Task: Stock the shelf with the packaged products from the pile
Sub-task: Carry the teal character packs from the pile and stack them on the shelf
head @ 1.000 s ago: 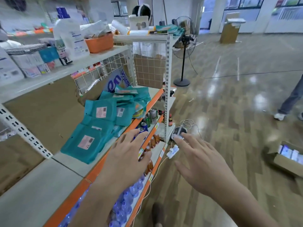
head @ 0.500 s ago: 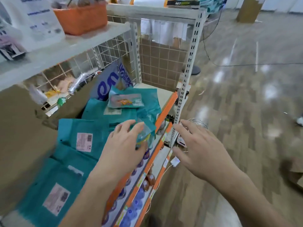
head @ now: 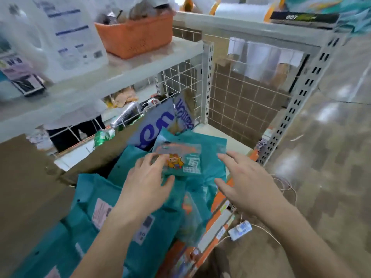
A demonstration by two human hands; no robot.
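Note:
A pile of teal packaged products (head: pixel 94 189) lies across the white shelf (head: pixel 232 138) with the orange front edge. On top sits a small teal package (head: pixel 186 157) with a cartoon print. My left hand (head: pixel 146 183) pinches its lower left corner, fingers on top and thumb at the bottom edge. My right hand (head: pixel 243 181) hovers just right of the package with its fingers spread, holding nothing.
An orange basket (head: pixel 136 37) and a white jug (head: pixel 68 37) stand on the shelf above. A blue bag (head: pixel 158 121) leans behind the pile against the wire grid. A perforated upright (head: pixel 297 101) marks the shelf's right end. A white power strip (head: pixel 240 229) lies on the floor.
Both hands and the view have moved forward and deeper over the shelf. My left hand left the front package and took the cartoon-printed one; my right hand came in beside it.

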